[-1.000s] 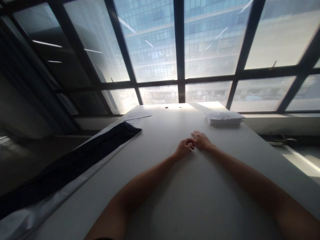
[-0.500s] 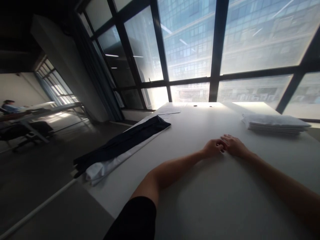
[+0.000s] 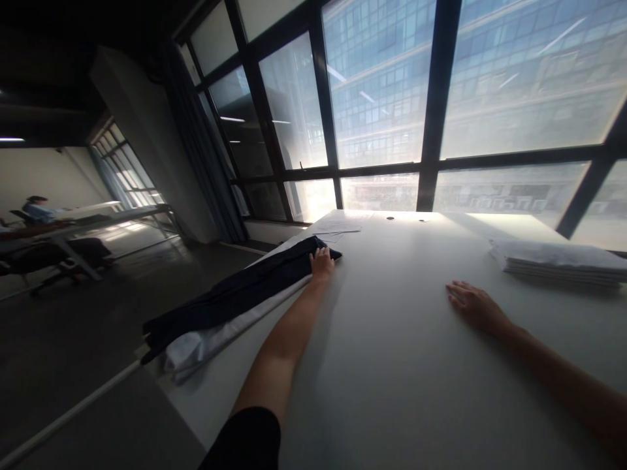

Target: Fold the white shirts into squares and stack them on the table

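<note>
A long, dark navy folded garment [image 3: 235, 290], which looks like trousers, lies along the left side of the white table [image 3: 392, 365]. My left hand [image 3: 322, 263] reaches its far end, fingers spread over the dark cloth near its right corner. Under and beside the garment is a strip of white cloth [image 3: 235, 331], bunched into a roll at its near end. On the bare tabletop my right hand [image 3: 473, 305] rests palm down, fingers stretched out, holding nothing. It is nearest to a stack of folded white cloth [image 3: 563, 263] farther right.
White papers [image 3: 340, 225] lie behind the dark garment. Two dark round holes mark the table's far edge, below large windows [image 3: 382, 85]. To the left, beyond a dark curtain [image 3: 200, 150], a person [image 3: 38, 207] sits at another table [image 3: 117, 215].
My hands were together at mid-table and have parted. The left has moved left and forward onto the dark garment; the right stays on the tabletop, now flat. The view has shifted slightly.
</note>
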Tool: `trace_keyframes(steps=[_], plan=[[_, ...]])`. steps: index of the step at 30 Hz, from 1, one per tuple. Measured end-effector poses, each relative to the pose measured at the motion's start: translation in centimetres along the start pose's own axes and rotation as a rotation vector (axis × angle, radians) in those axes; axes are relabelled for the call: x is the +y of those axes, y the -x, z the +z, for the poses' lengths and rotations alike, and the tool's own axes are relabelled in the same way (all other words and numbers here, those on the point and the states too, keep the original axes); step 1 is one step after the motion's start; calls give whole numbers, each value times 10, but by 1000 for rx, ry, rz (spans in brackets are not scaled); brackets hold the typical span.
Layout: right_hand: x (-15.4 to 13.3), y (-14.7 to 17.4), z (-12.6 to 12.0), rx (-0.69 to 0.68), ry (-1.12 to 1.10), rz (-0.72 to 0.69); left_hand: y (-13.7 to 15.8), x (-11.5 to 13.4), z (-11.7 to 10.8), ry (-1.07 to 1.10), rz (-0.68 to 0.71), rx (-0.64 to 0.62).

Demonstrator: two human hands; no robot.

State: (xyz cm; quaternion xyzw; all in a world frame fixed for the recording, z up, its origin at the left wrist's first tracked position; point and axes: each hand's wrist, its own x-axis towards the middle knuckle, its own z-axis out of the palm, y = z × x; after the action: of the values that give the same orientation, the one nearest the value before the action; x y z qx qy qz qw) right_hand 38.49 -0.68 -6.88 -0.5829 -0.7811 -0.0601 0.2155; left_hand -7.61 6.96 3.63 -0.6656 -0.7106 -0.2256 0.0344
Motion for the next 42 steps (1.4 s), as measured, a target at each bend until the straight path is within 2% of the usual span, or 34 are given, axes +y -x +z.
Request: trace_keyframes(steps=[4, 11, 20, 24, 28, 32, 35, 38, 42], plan=[[2, 2, -3, -19, 3, 3, -11, -27, 9, -44, -43, -96], [11, 2, -1, -34, -14, -14, -18, -26, 18, -69, -70, -146], [7, 1, -4, -35, -16, -13, -14, -34, 11, -73, -58, -74], [8, 1, -4, -45, -12, -8, -10, -26, 3, -79, -23, 6], [8, 1, -4, -30, -17, -13, -3, -2, -8, -102, 54, 100], [6, 1, -6, -47, -13, -19, 10, 36, -11, -122, 164, 116], [1, 1, -10, -60, -20, -11, 30, 72, -3, -116, 263, 84], [-5, -1, -14, -47, -69, 32, 62, 111, 11, -92, 392, 38], [-10, -4, -22, 61, -235, 178, 118, 152, 32, -42, 608, -135]])
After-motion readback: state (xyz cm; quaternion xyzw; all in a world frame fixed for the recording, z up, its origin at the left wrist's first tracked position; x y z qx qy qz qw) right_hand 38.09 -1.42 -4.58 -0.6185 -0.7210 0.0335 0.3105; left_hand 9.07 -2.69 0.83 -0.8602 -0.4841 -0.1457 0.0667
